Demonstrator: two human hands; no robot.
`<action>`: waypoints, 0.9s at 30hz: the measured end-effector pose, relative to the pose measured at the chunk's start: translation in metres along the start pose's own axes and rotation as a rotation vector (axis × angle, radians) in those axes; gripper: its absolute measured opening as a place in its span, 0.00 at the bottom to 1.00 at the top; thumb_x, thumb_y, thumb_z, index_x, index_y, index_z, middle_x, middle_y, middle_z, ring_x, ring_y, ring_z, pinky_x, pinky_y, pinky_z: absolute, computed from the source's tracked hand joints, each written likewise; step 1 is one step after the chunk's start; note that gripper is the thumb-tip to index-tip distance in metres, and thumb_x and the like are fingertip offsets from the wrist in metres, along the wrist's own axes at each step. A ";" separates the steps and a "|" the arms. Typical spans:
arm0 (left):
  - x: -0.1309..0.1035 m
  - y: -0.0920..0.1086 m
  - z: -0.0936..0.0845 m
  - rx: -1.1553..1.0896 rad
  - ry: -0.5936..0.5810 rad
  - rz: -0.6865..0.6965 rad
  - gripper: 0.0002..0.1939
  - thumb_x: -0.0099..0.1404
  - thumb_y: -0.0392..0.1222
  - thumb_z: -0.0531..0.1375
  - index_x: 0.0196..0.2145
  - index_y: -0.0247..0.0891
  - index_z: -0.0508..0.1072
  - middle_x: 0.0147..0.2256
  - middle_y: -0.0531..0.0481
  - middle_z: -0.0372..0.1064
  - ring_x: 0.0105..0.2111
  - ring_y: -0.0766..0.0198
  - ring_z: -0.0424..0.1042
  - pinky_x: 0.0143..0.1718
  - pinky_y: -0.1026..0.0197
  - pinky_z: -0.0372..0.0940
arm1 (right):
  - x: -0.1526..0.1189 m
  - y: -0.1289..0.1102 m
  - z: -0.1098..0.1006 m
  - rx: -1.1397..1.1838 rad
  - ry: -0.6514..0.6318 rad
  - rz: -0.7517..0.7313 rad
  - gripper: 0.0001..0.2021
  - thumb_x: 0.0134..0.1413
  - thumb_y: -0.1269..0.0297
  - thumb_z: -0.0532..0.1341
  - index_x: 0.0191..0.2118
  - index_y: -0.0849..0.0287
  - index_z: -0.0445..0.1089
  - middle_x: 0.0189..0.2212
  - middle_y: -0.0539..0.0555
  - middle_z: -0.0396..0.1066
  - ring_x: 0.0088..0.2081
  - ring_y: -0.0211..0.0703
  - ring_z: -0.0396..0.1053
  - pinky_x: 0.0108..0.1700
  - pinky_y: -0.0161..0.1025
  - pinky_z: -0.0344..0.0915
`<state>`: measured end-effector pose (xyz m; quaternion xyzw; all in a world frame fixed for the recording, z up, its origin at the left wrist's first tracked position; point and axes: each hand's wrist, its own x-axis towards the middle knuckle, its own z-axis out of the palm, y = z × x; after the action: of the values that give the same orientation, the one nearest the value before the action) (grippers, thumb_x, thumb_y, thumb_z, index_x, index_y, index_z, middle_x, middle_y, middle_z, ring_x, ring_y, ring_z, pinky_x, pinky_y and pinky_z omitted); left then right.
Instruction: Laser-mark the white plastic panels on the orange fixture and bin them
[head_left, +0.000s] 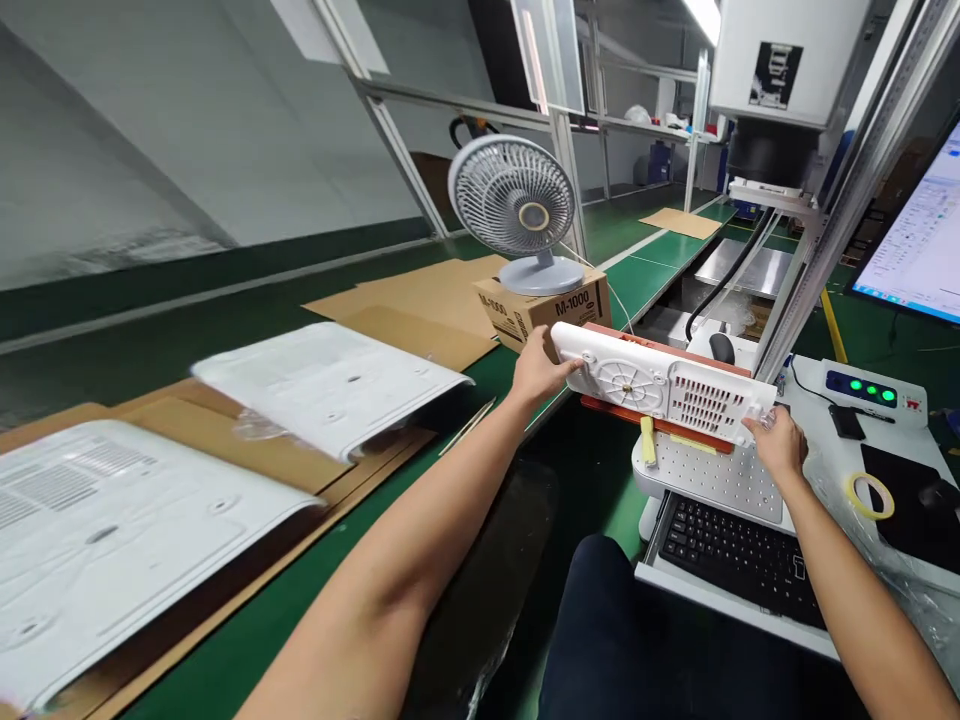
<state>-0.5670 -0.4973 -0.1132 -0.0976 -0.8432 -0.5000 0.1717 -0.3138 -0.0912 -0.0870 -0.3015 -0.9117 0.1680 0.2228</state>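
Note:
A white plastic panel (pixel 611 382) with a round ribbed pattern and a slotted vent is between my two hands. My left hand (pixel 538 368) grips its left end, with the thumb on the near face. At the right end, my right hand (pixel 780 442) holds the panel's edge with bent fingers. An orange-red fixture (pixel 622 413) shows above and below the panel; whether the panel touches it I cannot tell. Yellow tape (pixel 648 443) hangs from the fixture's front. Under it is a perforated metal plate (pixel 720 478) of the machine.
Two large white panels (pixel 330 375) lie on cardboard (pixel 172 435) to the left. A grey fan (pixel 517 205) stands on a carton (pixel 585 302). A keyboard (pixel 739 560) fills a pull-out tray below the machine. Right are a tape roll (pixel 885 508), a control box (pixel 911 400) and a monitor (pixel 919 225).

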 end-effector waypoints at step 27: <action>-0.026 0.054 0.043 0.438 -0.133 0.346 0.48 0.73 0.65 0.60 0.80 0.36 0.54 0.81 0.28 0.37 0.80 0.29 0.31 0.76 0.24 0.34 | 0.001 0.000 -0.005 0.029 -0.063 0.005 0.20 0.66 0.53 0.71 0.58 0.54 0.74 0.48 0.59 0.80 0.49 0.56 0.76 0.48 0.44 0.65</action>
<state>-0.5329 -0.4333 -0.0989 -0.2332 -0.9114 -0.2618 0.2156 -0.3127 -0.0898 -0.0823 -0.2948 -0.9150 0.1913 0.1980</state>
